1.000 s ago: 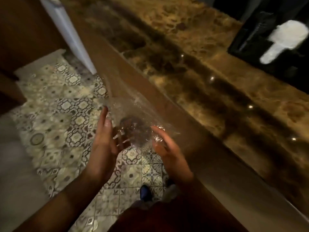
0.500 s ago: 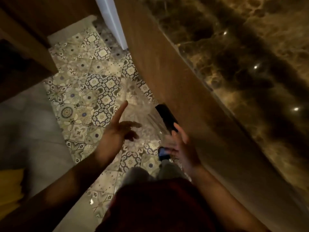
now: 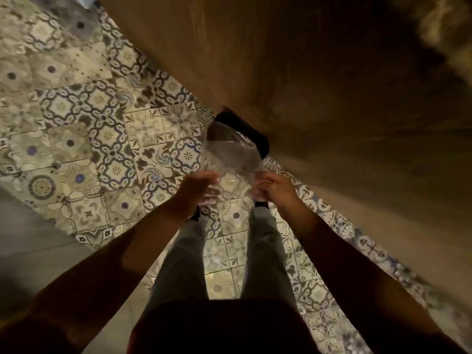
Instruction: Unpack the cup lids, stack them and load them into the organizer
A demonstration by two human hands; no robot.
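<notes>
bag: clear plastic bag [image 3: 231, 154], centre of frame, held up over the patterned tile floor [image 3: 107, 139]; looks limp and see-through, no lids made out inside, contents cannot tell.
left hand: left hand [image 3: 198, 191], just left of centre, fingers curled onto the bag's near left edge, gripping the film.
right hand: right hand [image 3: 272, 189], just right of centre, fingers curled and pinching the bag's near right edge.
why held so: one hand per side, probably to spread the film taut and keep the mouth open or flatten it; judged, not certain.
dark object: black box-like shape [image 3: 245, 131], just behind the bag's far end, tucked against the foot of the counter; possibly a bin, cannot tell.
why bag there: bag's far end pointed at that dark shape, likely wrapper headed for disposal; a guess.
counter: brown wood counter front [image 3: 319, 85], upper right half of frame, running diagonally; top surface barely visible at far upper right.
cup lids: not visible anywhere in frame.
organizer: not visible in frame.
body: grey trouser legs [image 3: 184, 254], lower centre, standing on tile, facing the counter foot.
task stage: unpacking side seems finished with this bag, if empty; stacking and loading status cannot tell from here.
risk: thin film, slippery, light grip may let it slide or flutter.
</notes>
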